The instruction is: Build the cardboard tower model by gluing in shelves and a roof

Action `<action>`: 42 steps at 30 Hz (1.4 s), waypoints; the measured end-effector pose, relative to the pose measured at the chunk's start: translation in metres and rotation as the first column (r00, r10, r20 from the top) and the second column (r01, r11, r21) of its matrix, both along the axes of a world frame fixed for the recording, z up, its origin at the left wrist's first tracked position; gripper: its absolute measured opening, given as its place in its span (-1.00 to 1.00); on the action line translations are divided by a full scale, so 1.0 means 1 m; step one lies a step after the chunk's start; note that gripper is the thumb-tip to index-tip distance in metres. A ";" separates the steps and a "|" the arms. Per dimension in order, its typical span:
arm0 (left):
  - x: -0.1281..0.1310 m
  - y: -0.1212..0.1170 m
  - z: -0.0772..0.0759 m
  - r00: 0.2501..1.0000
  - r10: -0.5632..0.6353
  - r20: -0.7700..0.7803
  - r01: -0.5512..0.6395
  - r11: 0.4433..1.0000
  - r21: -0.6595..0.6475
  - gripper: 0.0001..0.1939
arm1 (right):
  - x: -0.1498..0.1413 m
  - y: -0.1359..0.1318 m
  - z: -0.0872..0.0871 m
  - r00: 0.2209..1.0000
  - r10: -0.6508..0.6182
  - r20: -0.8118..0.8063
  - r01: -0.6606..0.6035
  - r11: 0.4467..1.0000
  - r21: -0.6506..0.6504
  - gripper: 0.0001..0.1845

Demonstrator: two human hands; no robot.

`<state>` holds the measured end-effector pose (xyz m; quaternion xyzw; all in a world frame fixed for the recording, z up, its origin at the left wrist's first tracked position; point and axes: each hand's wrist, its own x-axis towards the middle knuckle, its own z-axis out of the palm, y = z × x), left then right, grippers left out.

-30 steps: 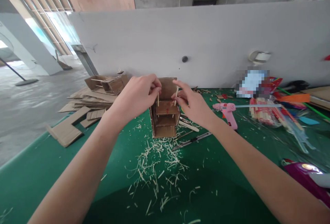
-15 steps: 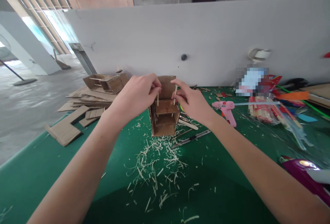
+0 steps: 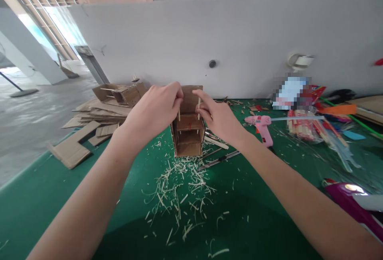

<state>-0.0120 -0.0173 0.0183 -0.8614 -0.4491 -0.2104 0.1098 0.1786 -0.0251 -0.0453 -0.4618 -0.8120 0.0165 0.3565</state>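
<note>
A small stepped cardboard structure (image 3: 188, 149) with several shelves stands upright on the green table. My left hand (image 3: 166, 102) is closed in a pinch on a thin wooden stick (image 3: 179, 115) at the structure's upper left. My right hand (image 3: 215, 112) pinches a second wooden stick (image 3: 199, 107) at the upper right, its index finger near the top end. Both sticks stand roughly upright above the upper shelf (image 3: 189, 122), which carries a small red mark. Whether their lower ends are fixed there I cannot tell. Short stick ends also show under that shelf.
Wood shavings (image 3: 185, 180) litter the green table (image 3: 131, 220). A utility knife (image 3: 220, 160) lies right of the structure, a pink glue gun (image 3: 261, 126) farther right. Cardboard pieces (image 3: 98, 110) and another cardboard model (image 3: 119, 94) are at left. A purple-and-white device (image 3: 350, 204) sits at lower right.
The right fingers and their stick have shifted slightly left relative to the structure. Both hands keep their pinch. The whole view has drifted a little, with the scene moving up and left.
</note>
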 end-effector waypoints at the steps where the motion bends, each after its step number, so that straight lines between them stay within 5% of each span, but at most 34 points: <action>1: 0.000 0.000 0.000 1.000 0.001 0.000 -0.001 1.000 0.003 -0.79 | -0.001 0.000 0.000 1.000 -0.005 -0.004 0.005 1.000 -0.001 -0.46; 13: 0.003 -0.001 -0.004 0.999 -0.007 -0.050 0.009 0.999 0.045 -0.68 | -0.007 0.003 -0.010 0.997 -0.011 -0.070 0.011 1.000 0.000 -0.42; 26: -0.003 -0.008 0.003 0.995 0.075 -0.058 -0.068 0.991 0.117 -0.85 | -0.002 0.004 -0.012 0.993 0.044 -0.109 -0.044 0.999 0.000 -0.35; 34: -0.004 -0.004 0.001 1.000 0.008 -0.031 -0.005 0.997 0.082 -0.88 | 0.016 -0.001 0.000 0.980 0.199 -0.005 -0.196 0.963 -0.187 0.16; 42: -0.009 0.000 0.004 0.999 -0.051 0.019 0.050 0.998 0.029 -0.87 | 0.009 -0.005 -0.003 0.975 0.046 0.218 -0.029 0.997 -0.076 -0.15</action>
